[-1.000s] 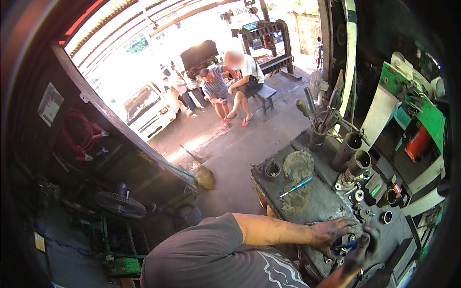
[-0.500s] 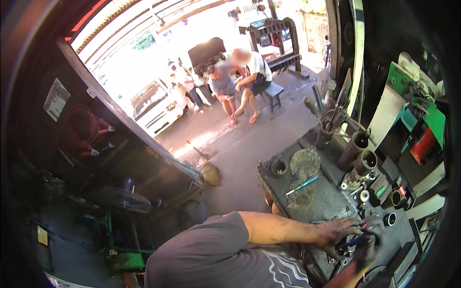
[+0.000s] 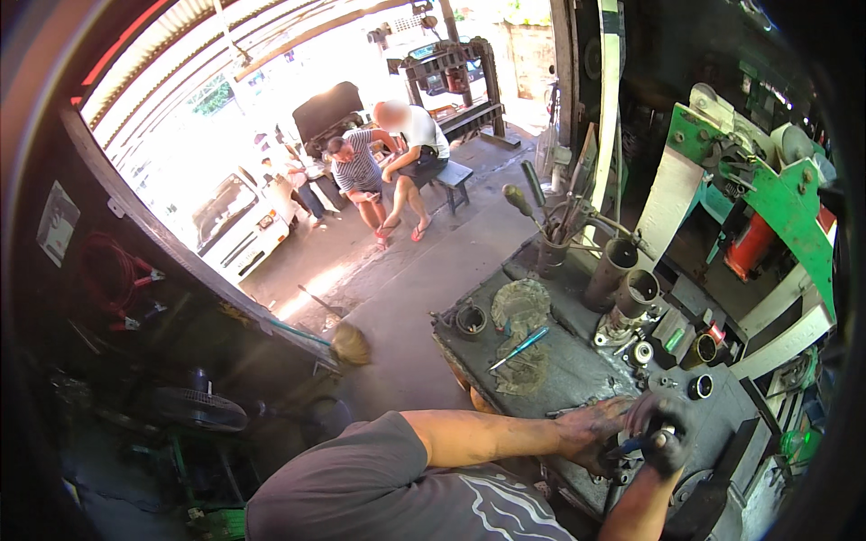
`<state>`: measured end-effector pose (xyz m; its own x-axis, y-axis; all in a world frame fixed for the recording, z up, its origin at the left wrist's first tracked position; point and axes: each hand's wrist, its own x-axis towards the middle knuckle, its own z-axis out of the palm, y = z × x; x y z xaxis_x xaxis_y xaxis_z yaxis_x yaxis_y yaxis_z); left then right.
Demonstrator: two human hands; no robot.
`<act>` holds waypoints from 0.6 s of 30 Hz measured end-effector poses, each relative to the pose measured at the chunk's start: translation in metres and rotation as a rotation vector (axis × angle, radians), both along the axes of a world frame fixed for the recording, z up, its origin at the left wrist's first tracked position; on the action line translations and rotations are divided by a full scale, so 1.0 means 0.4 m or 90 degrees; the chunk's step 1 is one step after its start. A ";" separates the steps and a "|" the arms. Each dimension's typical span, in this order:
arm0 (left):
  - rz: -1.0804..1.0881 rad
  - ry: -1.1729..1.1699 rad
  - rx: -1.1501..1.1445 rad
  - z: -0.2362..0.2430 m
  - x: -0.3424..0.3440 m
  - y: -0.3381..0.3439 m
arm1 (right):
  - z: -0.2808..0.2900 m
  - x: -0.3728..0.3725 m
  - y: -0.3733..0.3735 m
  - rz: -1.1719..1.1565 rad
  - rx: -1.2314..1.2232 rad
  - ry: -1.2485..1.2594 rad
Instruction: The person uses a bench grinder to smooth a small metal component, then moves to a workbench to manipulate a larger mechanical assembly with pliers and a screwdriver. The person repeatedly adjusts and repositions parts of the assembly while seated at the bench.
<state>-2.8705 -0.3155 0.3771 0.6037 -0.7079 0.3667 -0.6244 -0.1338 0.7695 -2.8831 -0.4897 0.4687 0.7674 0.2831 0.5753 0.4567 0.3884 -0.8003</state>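
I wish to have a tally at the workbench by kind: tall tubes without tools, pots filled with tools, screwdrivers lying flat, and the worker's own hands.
Tall tubes: 2 (rear tube, front tube)
Tool pot: 1
Lying screwdriver: 1
Hands: 2 (left hand, right hand)
Total: 6

The left fingers [image 3: 608,417] and right fingers [image 3: 668,417] curl close together.

No lettering, label, number or sign can be read on anything here.
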 end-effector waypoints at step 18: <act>-0.003 -0.088 0.018 -0.018 0.004 -0.005 | -0.005 0.032 -0.010 0.235 0.020 0.096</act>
